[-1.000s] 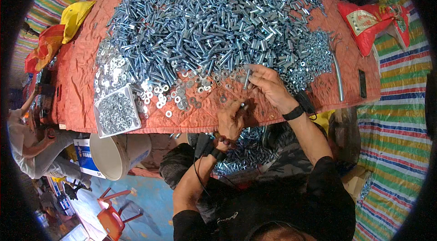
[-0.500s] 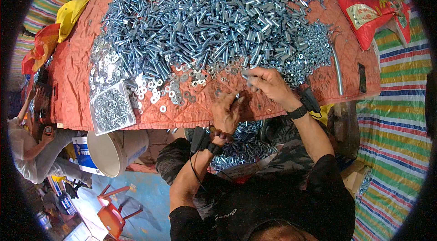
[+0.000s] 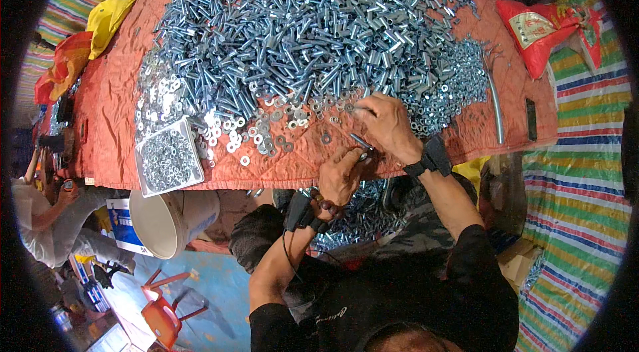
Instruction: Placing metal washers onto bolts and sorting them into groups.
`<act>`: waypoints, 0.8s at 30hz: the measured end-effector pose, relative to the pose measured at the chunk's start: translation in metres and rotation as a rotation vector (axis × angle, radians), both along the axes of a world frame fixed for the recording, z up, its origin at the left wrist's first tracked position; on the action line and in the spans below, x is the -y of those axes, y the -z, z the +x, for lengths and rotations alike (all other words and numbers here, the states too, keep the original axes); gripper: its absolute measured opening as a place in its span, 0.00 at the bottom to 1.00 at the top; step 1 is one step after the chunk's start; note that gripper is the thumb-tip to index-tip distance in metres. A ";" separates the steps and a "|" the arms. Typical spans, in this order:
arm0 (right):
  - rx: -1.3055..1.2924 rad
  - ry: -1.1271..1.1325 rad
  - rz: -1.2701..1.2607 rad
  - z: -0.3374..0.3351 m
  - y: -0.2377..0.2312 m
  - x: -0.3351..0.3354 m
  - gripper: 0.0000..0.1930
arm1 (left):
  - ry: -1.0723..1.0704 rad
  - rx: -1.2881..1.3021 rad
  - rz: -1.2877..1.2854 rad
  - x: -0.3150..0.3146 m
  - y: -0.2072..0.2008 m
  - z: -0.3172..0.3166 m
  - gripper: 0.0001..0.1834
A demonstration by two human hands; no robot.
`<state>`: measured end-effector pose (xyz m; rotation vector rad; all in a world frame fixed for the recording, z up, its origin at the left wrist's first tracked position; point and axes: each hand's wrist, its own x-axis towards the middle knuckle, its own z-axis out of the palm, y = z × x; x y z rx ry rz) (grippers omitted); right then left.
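Note:
My left hand (image 3: 341, 174) is closed at the cloth's front edge. Between its thumb and fingers is a slim metal bolt (image 3: 360, 141), tilted, its far end pointing up and left. Just beyond, my right hand (image 3: 387, 124) reaches over the cloth with thumb and forefinger pinched together beside the loose washers (image 3: 293, 114). Whatever sits in that pinch is hidden or too small to name. Behind both hands spreads a large heap of metal sleeves and bolts (image 3: 286, 32). A pile of small nuts (image 3: 459, 79) lies right of the heap.
A white tray of washers (image 3: 197, 169) stands at the left on the red quilted cloth (image 3: 113, 112). Below it is a pale bucket (image 3: 155, 225). A metal rod (image 3: 496, 109) and a red bag (image 3: 532, 29) lie at the right. Another person (image 3: 50, 219) sits at far left.
My left hand has shifted slightly right and nearer, and the bolt now sticks out of its fingers. My right hand's fingertips, earlier around a small metal piece, now pinch down by the washers.

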<state>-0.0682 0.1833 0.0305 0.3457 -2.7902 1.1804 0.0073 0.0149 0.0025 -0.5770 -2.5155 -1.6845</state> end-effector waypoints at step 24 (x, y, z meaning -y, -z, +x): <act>0.211 -0.169 -0.118 0.007 -0.020 -0.021 0.12 | -0.117 0.054 -0.018 0.004 -0.004 -0.009 0.14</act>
